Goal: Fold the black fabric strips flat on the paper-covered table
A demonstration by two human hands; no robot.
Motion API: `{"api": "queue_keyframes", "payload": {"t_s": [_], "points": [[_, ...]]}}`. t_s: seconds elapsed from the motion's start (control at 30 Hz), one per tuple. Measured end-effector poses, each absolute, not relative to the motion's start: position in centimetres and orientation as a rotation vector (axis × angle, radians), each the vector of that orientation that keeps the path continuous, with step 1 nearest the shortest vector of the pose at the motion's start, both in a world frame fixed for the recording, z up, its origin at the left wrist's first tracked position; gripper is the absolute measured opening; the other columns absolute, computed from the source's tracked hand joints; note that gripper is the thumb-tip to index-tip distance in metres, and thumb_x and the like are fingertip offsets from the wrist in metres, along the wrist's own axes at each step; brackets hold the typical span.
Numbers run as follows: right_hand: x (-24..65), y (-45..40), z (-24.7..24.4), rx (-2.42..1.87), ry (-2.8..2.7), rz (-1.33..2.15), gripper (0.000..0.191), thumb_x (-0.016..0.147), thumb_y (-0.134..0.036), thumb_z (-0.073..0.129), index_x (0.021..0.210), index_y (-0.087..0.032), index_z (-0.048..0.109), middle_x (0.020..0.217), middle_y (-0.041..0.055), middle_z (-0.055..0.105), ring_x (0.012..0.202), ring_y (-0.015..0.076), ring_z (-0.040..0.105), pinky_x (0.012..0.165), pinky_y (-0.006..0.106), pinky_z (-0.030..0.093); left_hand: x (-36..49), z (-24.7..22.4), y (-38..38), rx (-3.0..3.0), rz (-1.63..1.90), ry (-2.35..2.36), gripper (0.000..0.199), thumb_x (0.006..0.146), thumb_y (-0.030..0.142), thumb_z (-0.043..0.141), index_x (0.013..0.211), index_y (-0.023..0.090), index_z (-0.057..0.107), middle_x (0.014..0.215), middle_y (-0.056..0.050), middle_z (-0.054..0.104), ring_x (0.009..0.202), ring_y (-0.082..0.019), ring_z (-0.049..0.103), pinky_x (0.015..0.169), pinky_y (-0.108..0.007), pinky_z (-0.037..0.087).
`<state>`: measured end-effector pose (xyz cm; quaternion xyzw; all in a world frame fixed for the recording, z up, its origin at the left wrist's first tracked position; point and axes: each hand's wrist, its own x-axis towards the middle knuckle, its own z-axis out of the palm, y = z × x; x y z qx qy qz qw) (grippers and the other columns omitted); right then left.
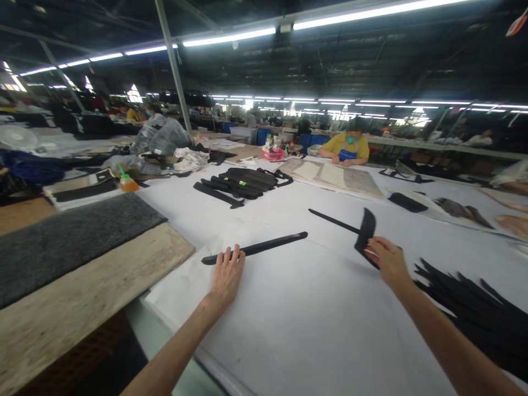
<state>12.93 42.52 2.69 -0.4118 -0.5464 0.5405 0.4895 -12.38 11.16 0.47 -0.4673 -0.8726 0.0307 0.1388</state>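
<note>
A long narrow black fabric strip (274, 242) lies across the white tabletop in front of me. My left hand (227, 275) rests its stretched fingertips flat on the strip's near left end. Off to the right, my right hand (390, 263) pinches a wider, curved black fabric piece (365, 228), raised at its upper end. Something small and white shows at those fingers, too little to name. A thin black strip (333, 220) runs leftward from behind the curved piece; whether the two are joined I cannot tell.
Loose black strips (474, 308) are heaped at the right. Further back lie black pieces (247, 181) in a row. A glue-like orange bottle (129, 181) stands left, beyond a dark grey board (82, 236). Across the table sits a person in yellow (358, 148), near a pink basket (273, 154).
</note>
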Motion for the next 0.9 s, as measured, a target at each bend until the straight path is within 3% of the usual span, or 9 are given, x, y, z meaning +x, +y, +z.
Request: {"api": "queue_keyframes", "payload": {"t_s": [0.07, 0.13, 0.2, 0.27, 0.37, 0.5, 0.63, 0.8, 0.9], "points": [[10.4, 38.5, 1.6, -0.96, -1.596, 1.311, 0.039, 0.06, -0.048, 0.068, 0.078, -0.015, 0.061, 0.068, 0.0016, 0.058, 0.064, 0.0163, 0.057, 0.061, 0.03, 0.052, -11.8, 0.5, 10.9, -1.377, -0.213, -2.543, 0.049, 0.077, -0.007, 0.036, 0.115, 0.01, 0.06, 0.135, -0.018, 0.048, 0.125, -0.032, 0.044, 0.103, -0.046, 0.038], [8.1, 34.3, 0.8, -0.835, -1.894, 1.188, 0.034, 0.073, -0.048, 0.057, 0.08, -0.016, 0.061, 0.068, 0.0021, 0.058, 0.065, 0.0163, 0.056, 0.064, 0.03, 0.048, -10.9, 0.7, 10.5, -1.41, -0.693, -2.721, 0.039, 0.081, -0.001, 0.037, 0.107, 0.011, 0.063, 0.12, -0.016, 0.059, 0.111, -0.028, 0.055, 0.095, -0.043, 0.045], [6.1, 30.2, 0.1, -0.66, -2.12, 1.017, 0.027, 0.083, -0.04, 0.047, 0.08, -0.017, 0.06, 0.073, 0.0026, 0.059, 0.068, 0.0155, 0.055, 0.065, 0.028, 0.045, -9.8, 0.8, 9.9, -1.337, -1.4, -2.934, 0.027, 0.087, 0.014, 0.04, 0.099, 0.01, 0.063, 0.099, -0.014, 0.067, 0.088, -0.024, 0.064, 0.079, -0.038, 0.052], [4.5, 26.5, -0.7, -0.441, -2.31, 0.816, 0.023, 0.09, -0.028, 0.04, 0.081, -0.018, 0.059, 0.079, 0.0029, 0.059, 0.072, 0.0144, 0.055, 0.067, 0.026, 0.043, -9.1, 1.0, 9.0, -1.042, -2.175, -2.968, 0.03, 0.09, 0.034, 0.044, 0.093, 0.01, 0.061, 0.085, -0.012, 0.068, 0.071, -0.02, 0.065, 0.065, -0.032, 0.054], [3.0, 22.3, -2.0, -0.124, -2.493, 0.431, 0.021, 0.09, -0.012, 0.041, 0.08, -0.018, 0.058, 0.083, 0.0031, 0.059, 0.074, 0.014, 0.053, 0.069, 0.026, 0.04, -8.9, 1.1, 6.9, -0.51, -2.82, -2.811, 0.045, 0.083, 0.053, 0.054, 0.088, 0.009, 0.059, 0.08, -0.013, 0.067, 0.066, -0.019, 0.065, 0.061, -0.029, 0.054], [2.4, 19.2, -3.0, 0.165, -2.583, 0.049, 0.019, 0.081, -0.001, 0.049, 0.074, -0.017, 0.057, 0.081, 0.0033, 0.057, 0.071, 0.0158, 0.048, 0.066, 0.029, 0.036, -9.7, 1.4, 3.8, -0.255, -2.766, -2.867, 0.052, 0.079, 0.06, 0.055, 0.089, 0.009, 0.057, 0.07, -0.01, 0.066, 0.064, -0.02, 0.065, 0.06, -0.03, 0.054], [2.8, 18.3, -2.9, 0.29, -2.607, -0.019, 0.017, 0.079, 0.0, 0.052, 0.074, -0.016, 0.057, 0.078, 0.0035, 0.055, 0.071, 0.0174, 0.046, 0.065, 0.031, 0.035, -10.1, 1.5, 2.0, -0.268, -2.432, -2.975, 0.044, 0.082, 0.053, 0.052, 0.09, 0.01, 0.058, 0.072, -0.006, 0.064, 0.061, -0.016, 0.061, 0.057, -0.028, 0.053], [3.2, 18.7, -2.5, 0.307, -2.641, 0.033, 0.018, 0.081, 0.0, 0.051, 0.081, -0.015, 0.061, 0.078, 0.0038, 0.055, 0.074, 0.0174, 0.046, 0.068, 0.031, 0.036, -9.8, 1.2, 1.7, -0.662, -2.061, -3.149, 0.028, 0.075, 0.03, 0.058, 0.096, 0.012, 0.06, 0.071, -0.001, 0.06, 0.067, -0.017, 0.058, 0.055, -0.027, 0.05], [2.9, 18.6, -2.1, 0.23, -2.663, 0.096, 0.019, 0.084, -0.002, 0.05, 0.088, -0.016, 0.063, 0.084, 0.0043, 0.058, 0.077, 0.0169, 0.049, 0.071, 0.03, 0.038, -9.3, 1.0, 1.6, -0.934, -1.621, -3.177, 0.04, 0.069, 0.008, 0.053, 0.108, 0.013, 0.058, 0.075, 0.0, 0.063, 0.068, -0.015, 0.057, 0.065, -0.026, 0.047]]}}
